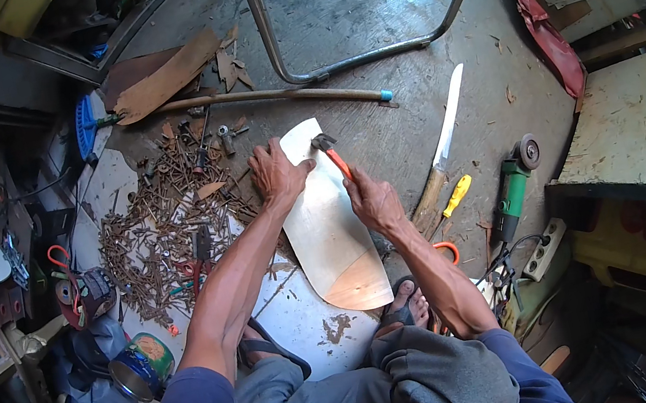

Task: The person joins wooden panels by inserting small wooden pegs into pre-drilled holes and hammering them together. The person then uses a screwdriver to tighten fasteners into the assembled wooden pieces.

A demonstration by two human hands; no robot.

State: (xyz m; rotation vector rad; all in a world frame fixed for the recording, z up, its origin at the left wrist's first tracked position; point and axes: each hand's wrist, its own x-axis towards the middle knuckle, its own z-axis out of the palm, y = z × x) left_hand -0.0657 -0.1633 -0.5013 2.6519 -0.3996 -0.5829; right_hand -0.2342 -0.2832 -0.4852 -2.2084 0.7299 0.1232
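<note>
While a pale, round-ended sheet [324, 218] lies lengthwise between sandalled feet [417, 303], both hands are at its farther half.
Right hand [377, 203]: fingers wrapped round the orange handle of a claw hammer [340, 163], dark head over the sheet's far part; contact cannot be told. Left hand [280, 172]: at the left edge, thumb over the surface, fingers slightly parted; cannot tell whether they pinch the edge. Left side, heap of rusty nails [143, 240]; right side, yellow-handled screwdriver [457, 196], green angle grinder [514, 191], then long wooden-handled knife [450, 116], blade pointing away. Farther, wooden pole [280, 96]; beyond, tubular metal frame [376, 58].
</note>
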